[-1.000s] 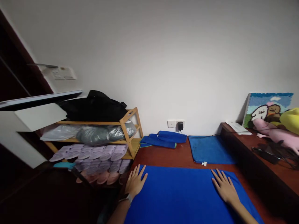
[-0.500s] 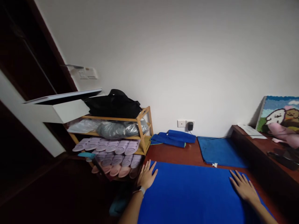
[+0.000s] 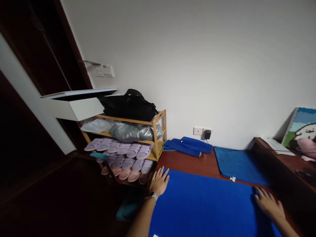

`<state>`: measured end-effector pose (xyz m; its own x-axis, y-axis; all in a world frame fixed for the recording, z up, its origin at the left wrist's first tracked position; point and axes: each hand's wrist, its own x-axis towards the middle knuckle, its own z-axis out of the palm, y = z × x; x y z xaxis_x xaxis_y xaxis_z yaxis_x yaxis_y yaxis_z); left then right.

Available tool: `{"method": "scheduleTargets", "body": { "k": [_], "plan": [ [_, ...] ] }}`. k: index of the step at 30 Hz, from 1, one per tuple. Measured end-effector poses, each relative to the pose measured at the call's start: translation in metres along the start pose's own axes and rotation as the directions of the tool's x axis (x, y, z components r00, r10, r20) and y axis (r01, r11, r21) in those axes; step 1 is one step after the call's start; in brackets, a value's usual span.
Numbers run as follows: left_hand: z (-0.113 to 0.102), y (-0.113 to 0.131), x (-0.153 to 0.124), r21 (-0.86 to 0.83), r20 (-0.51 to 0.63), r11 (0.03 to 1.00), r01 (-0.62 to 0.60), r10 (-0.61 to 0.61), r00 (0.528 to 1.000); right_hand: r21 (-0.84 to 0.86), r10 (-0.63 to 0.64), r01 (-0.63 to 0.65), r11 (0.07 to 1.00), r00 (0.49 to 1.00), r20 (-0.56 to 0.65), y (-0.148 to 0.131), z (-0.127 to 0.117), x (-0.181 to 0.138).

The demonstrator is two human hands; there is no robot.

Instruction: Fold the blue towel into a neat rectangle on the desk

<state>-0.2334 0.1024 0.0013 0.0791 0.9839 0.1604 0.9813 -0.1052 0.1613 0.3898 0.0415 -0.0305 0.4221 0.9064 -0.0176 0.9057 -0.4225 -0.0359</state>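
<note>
A bright blue cloth (image 3: 207, 204) lies spread flat on a reddish-brown wooden table (image 3: 182, 161). My left hand (image 3: 159, 182) rests open on the cloth's far left corner, fingers stretched toward the wall; a watch circles that wrist. Over at the right edge, my right hand (image 3: 269, 202) hovers slightly or touches lightly, fingers loosely apart, with a dark shadow on the cloth beside it. Behind the cloth are some folded blue cloths (image 3: 190, 146) and a folded darker blue cloth (image 3: 239, 164) with a white tag.
Left of the table stands a wooden rack (image 3: 155, 138) with slippers (image 3: 133, 149), plastic-wrapped items and a black bag (image 3: 130, 105). A white box (image 3: 84, 108) juts out beside the bag. A plugged-in charger (image 3: 207, 134) sits on the wall. A raised ledge (image 3: 278, 171) borders the right side.
The view has shifted, so the rack and wall items sit further right. My right hand has shifted outward at the cloth's right edge; my left hand stays on the far left corner.
</note>
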Motion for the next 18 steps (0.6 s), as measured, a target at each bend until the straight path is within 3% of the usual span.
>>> {"method": "scheduleTargets", "body": {
  "k": [3, 5, 8, 11, 14, 16, 18],
  "plan": [
    [-0.001, 0.0, 0.0, 0.005, -0.001, 1.0, 0.001, -0.001, 1.0, -0.037, -0.178, 0.175, 0.984, 0.976, -0.125, -0.089, -0.033, -0.026],
    [-0.001, 0.0, 0.0, 0.003, -0.003, 1.0, -0.004, 0.004, 1.0, 0.05, -0.399, 0.411, 0.91, 0.903, -0.157, -0.17, -0.051, -0.058],
    [0.0, -0.003, 0.002, 0.004, 0.004, 1.0, -0.021, 0.021, 1.0, 0.26, -0.616, 0.616, 0.744, 0.782, -0.091, -0.289, -0.062, -0.107],
    [0.001, -0.005, 0.005, 0.019, 0.014, 0.999, -0.027, 0.027, 1.0, 0.372, -0.709, 0.658, 0.655, 0.705, 0.002, -0.358, -0.06, -0.136],
    [0.0, -0.005, 0.007, 0.044, 0.024, 0.999, -0.027, 0.026, 0.999, 0.378, -0.698, 0.637, 0.672, 0.715, 0.037, -0.356, -0.053, -0.132],
    [-0.001, -0.004, 0.008, 0.056, 0.024, 0.998, -0.027, 0.025, 0.999, 0.346, -0.649, 0.599, 0.723, 0.76, 0.041, -0.32, -0.047, -0.117],
    [-0.001, -0.003, 0.009, 0.061, 0.019, 0.998, -0.022, 0.021, 1.0, 0.299, -0.563, 0.527, 0.795, 0.826, 0.041, -0.266, -0.04, -0.097]
  ]
}}
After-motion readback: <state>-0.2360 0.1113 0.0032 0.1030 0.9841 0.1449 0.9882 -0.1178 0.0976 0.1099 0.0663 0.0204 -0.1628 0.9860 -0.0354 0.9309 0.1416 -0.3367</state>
